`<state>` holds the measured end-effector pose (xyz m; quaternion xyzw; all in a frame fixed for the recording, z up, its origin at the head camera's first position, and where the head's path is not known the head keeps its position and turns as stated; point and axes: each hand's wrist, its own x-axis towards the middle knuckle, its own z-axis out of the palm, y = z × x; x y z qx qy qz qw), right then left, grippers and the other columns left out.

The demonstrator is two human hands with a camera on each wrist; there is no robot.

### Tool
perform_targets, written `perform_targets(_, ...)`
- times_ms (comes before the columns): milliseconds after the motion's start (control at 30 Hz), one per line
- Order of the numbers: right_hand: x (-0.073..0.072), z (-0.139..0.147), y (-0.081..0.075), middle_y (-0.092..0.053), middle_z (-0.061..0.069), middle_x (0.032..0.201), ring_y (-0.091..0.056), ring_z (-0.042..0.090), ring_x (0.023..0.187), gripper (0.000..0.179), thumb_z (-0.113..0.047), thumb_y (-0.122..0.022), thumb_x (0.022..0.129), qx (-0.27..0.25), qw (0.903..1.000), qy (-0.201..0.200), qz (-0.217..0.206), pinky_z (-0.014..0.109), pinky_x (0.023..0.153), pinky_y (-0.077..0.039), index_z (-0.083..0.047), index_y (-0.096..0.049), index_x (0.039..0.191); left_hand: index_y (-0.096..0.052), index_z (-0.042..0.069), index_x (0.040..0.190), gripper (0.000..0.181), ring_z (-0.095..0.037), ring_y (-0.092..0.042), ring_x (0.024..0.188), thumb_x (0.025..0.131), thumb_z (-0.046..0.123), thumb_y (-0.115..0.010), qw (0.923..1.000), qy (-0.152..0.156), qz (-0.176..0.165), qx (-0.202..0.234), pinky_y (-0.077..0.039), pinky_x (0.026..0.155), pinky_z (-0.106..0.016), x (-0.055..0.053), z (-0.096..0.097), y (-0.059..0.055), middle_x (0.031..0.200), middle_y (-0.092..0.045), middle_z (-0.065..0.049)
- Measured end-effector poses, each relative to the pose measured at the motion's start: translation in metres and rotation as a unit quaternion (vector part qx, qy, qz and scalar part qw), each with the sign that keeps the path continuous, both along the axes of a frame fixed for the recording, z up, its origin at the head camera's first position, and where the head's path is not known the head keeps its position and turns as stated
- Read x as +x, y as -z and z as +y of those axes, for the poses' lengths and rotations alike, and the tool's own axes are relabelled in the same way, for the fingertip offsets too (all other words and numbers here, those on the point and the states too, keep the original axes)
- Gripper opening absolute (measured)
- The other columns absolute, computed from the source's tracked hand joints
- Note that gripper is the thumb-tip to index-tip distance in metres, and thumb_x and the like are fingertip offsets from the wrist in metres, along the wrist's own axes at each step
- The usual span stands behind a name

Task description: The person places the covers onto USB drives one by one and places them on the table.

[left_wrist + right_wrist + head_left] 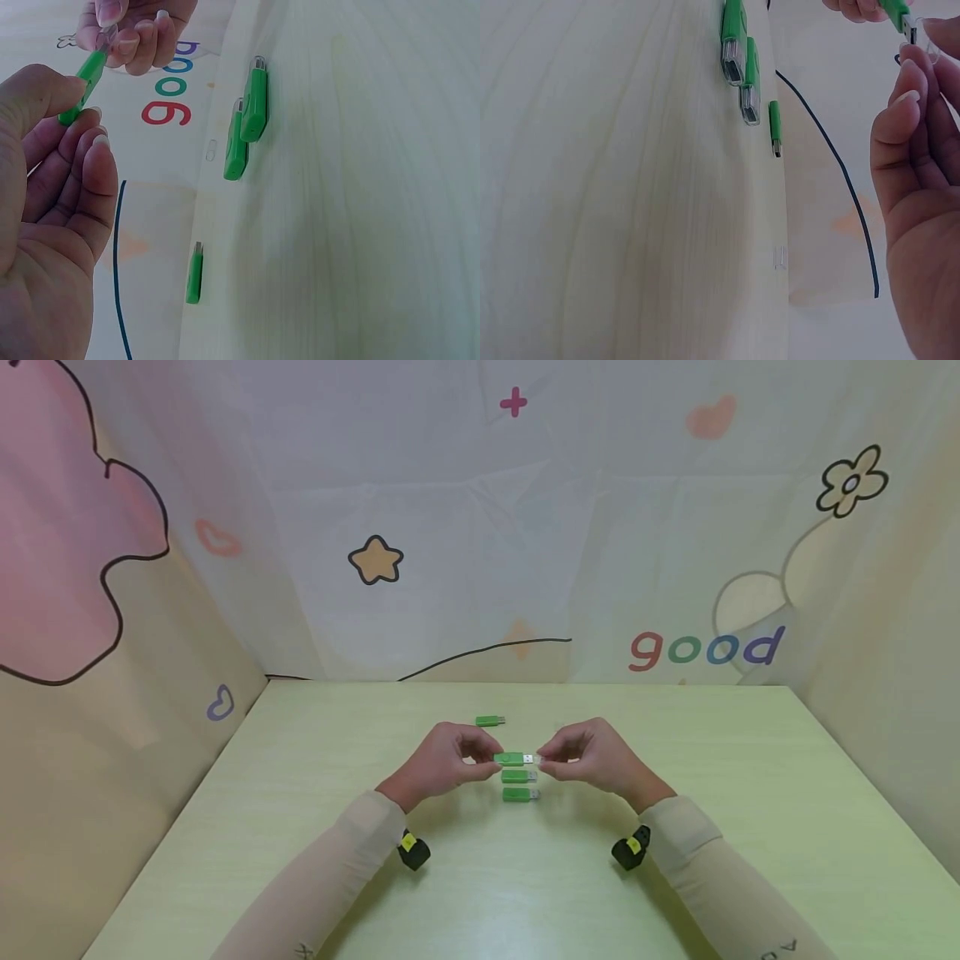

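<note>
My left hand (446, 762) pinches a green USB flash drive (509, 759) by its body, with the metal plug facing right. Opposite it, my right hand (596, 762) holds a small clear cap (932, 48) between thumb and fingers, right at the plug's end. Below the hands in the head view lie two more green flash drives, one (514, 776) just in front of the other (517, 795), both with clear caps over their plugs. Farther back, a fourth-like green flash drive (490, 721) lies with its metal plug bare.
A loose clear cap (780, 257) lies on the pale wooden table (480, 893) near its back edge, hidden from the head view. Behind the table hangs a printed cloth (450, 610). Each wrist carries a small black camera (414, 850).
</note>
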<state>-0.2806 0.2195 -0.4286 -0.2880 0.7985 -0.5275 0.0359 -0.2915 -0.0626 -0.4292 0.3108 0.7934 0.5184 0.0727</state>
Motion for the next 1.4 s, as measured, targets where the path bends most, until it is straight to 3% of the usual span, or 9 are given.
perform_targets(1400, 0.0020, -0.0054, -0.0010, -0.079, 0.010, 0.093, -0.069, 0.012, 0.073, 0.013, -0.008, -0.081, 0.086, -0.004, 0.9999, -0.007, -0.009, 0.027, 0.069, -0.060, -0.007, -0.081, 0.099, -0.076, 0.009, 0.101, 0.015, -0.017, -0.064, 0.080, 0.087, 0.006, -0.079, 0.9999, 0.008, 0.009, -0.001, -0.058, 0.084, -0.047, 0.0021, 0.0043, -0.0014, 0.091, -0.072, -0.005)
